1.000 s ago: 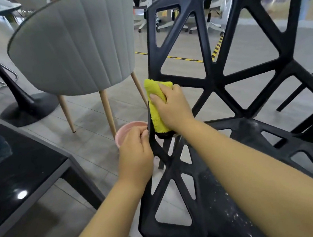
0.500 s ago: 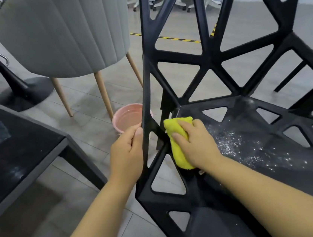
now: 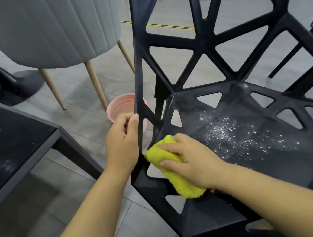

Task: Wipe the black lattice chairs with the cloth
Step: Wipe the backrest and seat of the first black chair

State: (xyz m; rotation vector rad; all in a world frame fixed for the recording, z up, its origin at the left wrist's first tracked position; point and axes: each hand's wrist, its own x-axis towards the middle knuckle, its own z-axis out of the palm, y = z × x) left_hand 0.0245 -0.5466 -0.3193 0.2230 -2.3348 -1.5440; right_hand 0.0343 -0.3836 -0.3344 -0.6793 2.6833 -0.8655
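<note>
Gripping the chair [image 3: 203, 39] edge, left hand [image 3: 122, 142]; beside it, right hand [image 3: 191, 163] presses cloth [image 3: 169, 168] onto seat, fingers curled around it.

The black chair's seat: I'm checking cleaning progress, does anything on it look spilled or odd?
Yes. White specks lie scattered across the middle of the seat of the black lattice chair, like spilled powder. The yellow cloth under the right hand is at the seat's left edge, short of them.

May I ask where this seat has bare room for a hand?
Bare: the seat just nearer than the specks. Crowded: the seat's left edge, where the right hand holds the cloth and the left hand grips the frame.
</note>
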